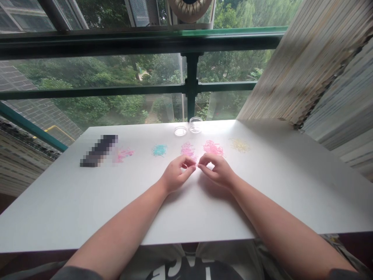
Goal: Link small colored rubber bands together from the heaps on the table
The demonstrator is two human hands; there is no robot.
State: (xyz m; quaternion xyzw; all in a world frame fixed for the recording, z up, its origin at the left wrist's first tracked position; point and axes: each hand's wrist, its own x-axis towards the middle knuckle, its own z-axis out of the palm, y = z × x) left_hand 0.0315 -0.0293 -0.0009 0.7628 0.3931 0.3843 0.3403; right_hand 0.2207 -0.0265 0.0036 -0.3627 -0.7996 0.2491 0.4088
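Observation:
Close together over the middle of the white table (122,217), my left hand (178,173) and my right hand (217,170) both pinch thumb against forefinger. A tiny pink strand shows between the fingertips; it looks like a small elastic band, too small to be sure. Just beyond my left hand lies a pile of pinkish-purple bands (188,149). A brighter pink pile (213,147) sits just behind my right hand. Farther left is a turquoise pile (159,150), and on the right a pale yellow pile (240,145).
A mixed pink heap (124,154) lies at the left beside a dark pixelated object (100,151). Near the back edge stand a clear round container (196,125) and a clear lid (180,131). Beyond are a green window railing (191,77) and a striped curtain (279,66).

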